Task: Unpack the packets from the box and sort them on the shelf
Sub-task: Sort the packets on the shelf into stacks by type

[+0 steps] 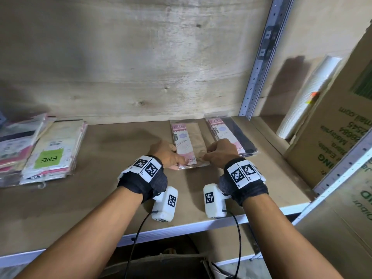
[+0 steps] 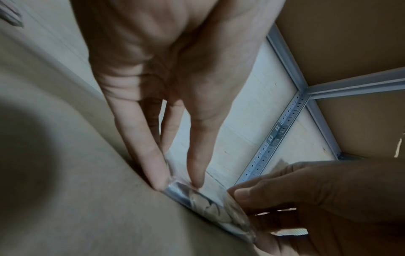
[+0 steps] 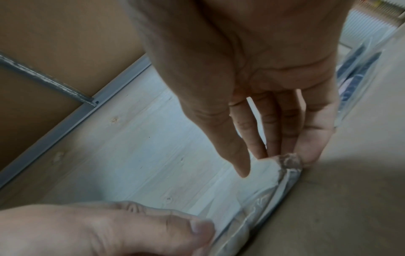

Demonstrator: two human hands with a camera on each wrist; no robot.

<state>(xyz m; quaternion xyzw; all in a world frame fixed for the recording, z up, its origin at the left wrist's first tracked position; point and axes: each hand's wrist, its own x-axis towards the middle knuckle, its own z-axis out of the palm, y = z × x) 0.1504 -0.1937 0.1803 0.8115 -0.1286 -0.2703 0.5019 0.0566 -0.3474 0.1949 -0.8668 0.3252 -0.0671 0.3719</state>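
Observation:
A beige packet [image 1: 189, 143] with a pink label lies flat on the shelf board [image 1: 112, 158], near the back wall. My left hand [image 1: 177, 162] pinches its near left corner. My right hand [image 1: 209, 157] pinches its near right corner. In the left wrist view, the left hand [image 2: 177, 181] has thumb and finger on the packet's clear edge [image 2: 208, 204]. In the right wrist view, the right hand [image 3: 274, 164] has its fingers at the crumpled corner [image 3: 289, 161]. A dark packet [image 1: 239, 135] of the same kind lies just right of the beige one.
Stacked packets [image 1: 48, 152], one with a green label, fill the shelf's left end. A perforated metal upright [image 1: 259, 63] rises behind the dark packet. Beyond it lean a sleeve of white cups [image 1: 308, 97] and a large cardboard box [image 1: 338, 141]. The shelf's white front rail [image 1: 181, 228] runs under my wrists.

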